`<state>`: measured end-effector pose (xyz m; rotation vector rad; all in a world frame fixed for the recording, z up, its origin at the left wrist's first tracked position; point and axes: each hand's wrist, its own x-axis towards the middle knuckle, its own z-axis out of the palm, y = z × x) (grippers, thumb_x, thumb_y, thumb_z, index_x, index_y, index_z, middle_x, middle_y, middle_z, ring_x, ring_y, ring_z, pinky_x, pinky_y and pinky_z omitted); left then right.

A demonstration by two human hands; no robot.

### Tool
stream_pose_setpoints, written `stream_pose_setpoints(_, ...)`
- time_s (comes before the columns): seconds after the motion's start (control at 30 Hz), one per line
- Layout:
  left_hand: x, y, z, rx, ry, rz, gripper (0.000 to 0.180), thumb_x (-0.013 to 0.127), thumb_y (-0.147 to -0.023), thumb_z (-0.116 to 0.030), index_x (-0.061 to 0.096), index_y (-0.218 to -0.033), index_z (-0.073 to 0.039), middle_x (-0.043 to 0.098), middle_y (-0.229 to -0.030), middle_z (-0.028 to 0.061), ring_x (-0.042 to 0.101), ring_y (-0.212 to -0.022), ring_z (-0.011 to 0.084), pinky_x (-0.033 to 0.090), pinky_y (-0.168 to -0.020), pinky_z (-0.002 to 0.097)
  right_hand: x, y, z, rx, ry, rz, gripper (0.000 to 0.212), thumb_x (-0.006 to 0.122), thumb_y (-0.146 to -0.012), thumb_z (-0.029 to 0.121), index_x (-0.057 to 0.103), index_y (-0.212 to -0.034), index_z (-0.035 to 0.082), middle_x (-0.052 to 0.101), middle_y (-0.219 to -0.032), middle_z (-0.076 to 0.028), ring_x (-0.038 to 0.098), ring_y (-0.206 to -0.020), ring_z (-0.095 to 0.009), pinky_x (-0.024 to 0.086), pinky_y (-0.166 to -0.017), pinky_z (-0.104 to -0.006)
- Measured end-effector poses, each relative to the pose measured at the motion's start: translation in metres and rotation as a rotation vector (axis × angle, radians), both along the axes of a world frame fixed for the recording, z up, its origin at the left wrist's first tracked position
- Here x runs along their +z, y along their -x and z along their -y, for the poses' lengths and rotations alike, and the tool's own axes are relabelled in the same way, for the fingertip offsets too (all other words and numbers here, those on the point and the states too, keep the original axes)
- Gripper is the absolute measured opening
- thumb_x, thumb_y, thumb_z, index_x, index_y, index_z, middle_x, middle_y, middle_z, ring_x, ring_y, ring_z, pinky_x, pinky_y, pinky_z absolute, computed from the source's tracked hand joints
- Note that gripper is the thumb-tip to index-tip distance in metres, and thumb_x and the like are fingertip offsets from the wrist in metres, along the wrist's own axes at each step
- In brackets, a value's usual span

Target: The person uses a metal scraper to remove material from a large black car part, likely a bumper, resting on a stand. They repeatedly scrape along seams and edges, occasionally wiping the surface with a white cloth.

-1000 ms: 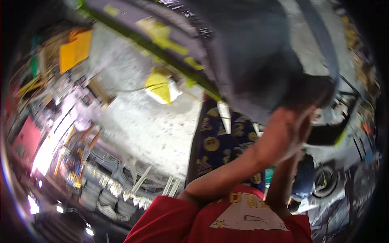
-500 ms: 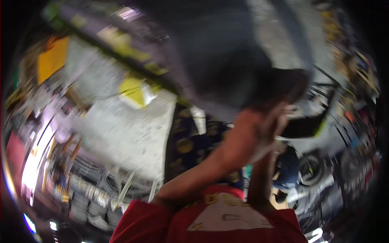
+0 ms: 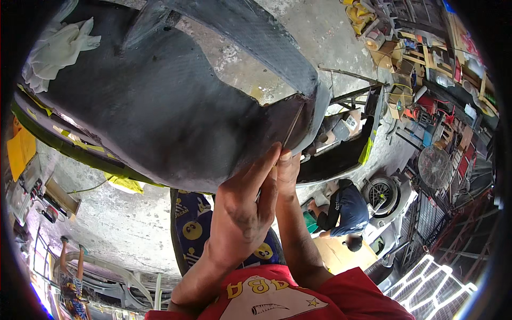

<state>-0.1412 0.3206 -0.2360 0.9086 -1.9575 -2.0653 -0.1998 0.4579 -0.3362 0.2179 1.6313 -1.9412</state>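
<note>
Both hands meet at the lower edge of the dark car body panel (image 3: 160,117); the left hand (image 3: 242,213) presses fingers against it; the right hand (image 3: 288,170) pinches a thin rod (image 3: 293,125); work looks midway; a white rag (image 3: 56,48) lies on top.

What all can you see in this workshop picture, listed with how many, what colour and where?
large dark grey curved body panel: one, upper centre, under both hands
crumpled white cloth: one, on the panel's upper left
yellow-green tape strip: one, along the panel's lower left edge
thin metal rod: one, against the panel's right edge above the fingers
round grey floor fan: one, right
white car with spoked wheel: one, lower right
crouching person in dark blue shirt: one, beside that car
left hand: one, pressed on the panel's lower edge
right hand: one, beside it, fingertips at the rod
</note>
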Motion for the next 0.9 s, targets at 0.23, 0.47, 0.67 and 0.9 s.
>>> stream_pose_setpoints(0.23, -0.008, 0.0, 0.005, -0.024, 0.016, -0.001, 0.034, 0.066, -0.1, 0.003, 0.071, -0.133, -0.002, 0.078, -0.109, 0.019, 0.076, -0.091, 0.0187, 0.057, -0.077, 0.0292, -0.009, 0.0, -0.004, 0.027, 0.048, 0.0, 0.075, 0.087, -0.086, 0.042, 0.055, -0.139, 0.0, 0.065, -0.125, -0.006, 0.061, -0.113, -0.019, 0.049, -0.102, -0.0351)
stream_pose_setpoints(0.47, -0.029, -0.005, 0.001, 0.02, -0.046, -0.059, 0.035, 0.067, -0.1, 0.002, 0.07, -0.134, -0.002, 0.078, -0.115, 0.0186, 0.076, -0.093, 0.0174, 0.058, -0.077, 0.0293, -0.004, 0.001, -0.005, 0.036, -0.066, -0.03, 0.071, 0.084, -0.086, 0.042, 0.055, -0.136, -0.001, 0.065, -0.121, -0.007, 0.062, -0.108, -0.019, 0.05, -0.097, -0.0347)
stream_pose_setpoints(0.67, -0.03, -0.014, -0.013, 0.055, -0.054, -0.071, 0.035, 0.06, -0.103, 0.001, 0.066, -0.138, 0.0, 0.076, -0.118, 0.0219, 0.076, -0.097, 0.0223, 0.058, -0.081, 0.0313, 0.006, 0.004, 0.008, -0.004, -0.095, -0.086, 0.075, 0.084, -0.084, 0.044, 0.055, -0.136, -0.001, 0.064, -0.121, -0.007, 0.062, -0.106, -0.019, 0.05, -0.097, -0.0349)
stream_pose_setpoints(0.9, -0.017, -0.011, 0.009, -0.045, -0.019, -0.023, 0.032, 0.058, -0.104, 0.0, 0.066, -0.135, 0.003, 0.076, -0.114, 0.0243, 0.076, -0.103, 0.0274, 0.058, -0.086, 0.0341, 0.005, 0.0, 0.004, -0.017, -0.051, -0.034, 0.063, 0.083, -0.087, 0.032, 0.058, -0.136, -0.001, 0.067, -0.125, -0.008, 0.062, -0.112, -0.02, 0.048, -0.101, -0.0351)
